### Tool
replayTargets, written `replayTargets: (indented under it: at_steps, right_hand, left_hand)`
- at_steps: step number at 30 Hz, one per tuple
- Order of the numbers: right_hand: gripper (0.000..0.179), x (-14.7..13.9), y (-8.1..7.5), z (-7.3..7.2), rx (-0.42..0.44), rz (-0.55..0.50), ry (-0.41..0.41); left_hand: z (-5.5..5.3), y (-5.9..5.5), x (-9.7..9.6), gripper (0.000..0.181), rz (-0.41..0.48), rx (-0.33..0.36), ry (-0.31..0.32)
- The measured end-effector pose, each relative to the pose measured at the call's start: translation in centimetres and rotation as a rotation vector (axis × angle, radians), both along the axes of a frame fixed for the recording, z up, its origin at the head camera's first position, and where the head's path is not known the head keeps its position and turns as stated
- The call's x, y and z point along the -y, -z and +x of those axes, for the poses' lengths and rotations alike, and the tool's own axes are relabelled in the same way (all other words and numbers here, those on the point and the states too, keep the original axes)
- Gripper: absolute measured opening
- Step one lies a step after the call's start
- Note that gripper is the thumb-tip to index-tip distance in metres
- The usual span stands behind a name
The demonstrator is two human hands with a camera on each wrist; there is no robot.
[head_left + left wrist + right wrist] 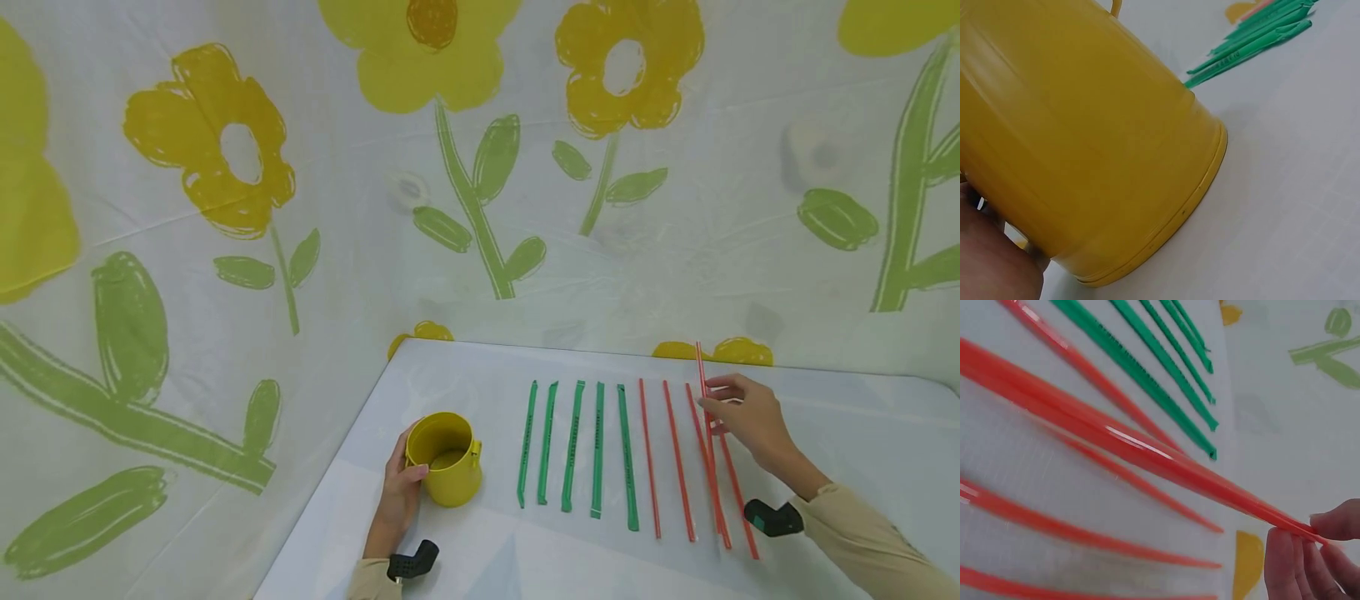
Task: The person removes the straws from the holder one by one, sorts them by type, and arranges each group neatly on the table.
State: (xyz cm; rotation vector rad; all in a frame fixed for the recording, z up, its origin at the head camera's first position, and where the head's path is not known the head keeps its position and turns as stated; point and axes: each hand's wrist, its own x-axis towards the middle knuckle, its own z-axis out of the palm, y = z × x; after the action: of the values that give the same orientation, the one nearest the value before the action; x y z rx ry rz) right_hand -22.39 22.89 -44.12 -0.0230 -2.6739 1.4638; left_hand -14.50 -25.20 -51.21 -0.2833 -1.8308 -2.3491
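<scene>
On the left of the table, my left hand (399,496) grips the side of a small yellow bucket (455,485), thumb near its rim. The bucket looks hollow and fills much of the left wrist view (1085,137). At the right, my right hand (753,421) pinches a red straw (701,367) near its far end, between thumb and fingers. That straw slants above other red straws (678,462) lying on the table. In the right wrist view, the held straw (1147,450) runs diagonally to the fingertips.
Several green paper-wrapped straws (573,446) lie in a row between the bucket and the red straws. The white table (495,567) ends at the back against a flower-printed cloth (600,300), which also hangs along the left.
</scene>
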Motion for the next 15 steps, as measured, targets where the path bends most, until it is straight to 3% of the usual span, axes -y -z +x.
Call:
replayTargets:
  at_steps: [6,15]
  right_hand:
    - [0.047,-2.9,2.2,0.1,0.045,0.061,0.012]
    - [0.046,-6.4,4.1,0.1,0.138,0.137,0.01]
  left_hand:
    - [0.0,0.0,0.4,0.063,-0.011,-0.002,0.023]
    - [-0.4,-0.2,0.7,0.063,-0.039,-0.007,0.072]
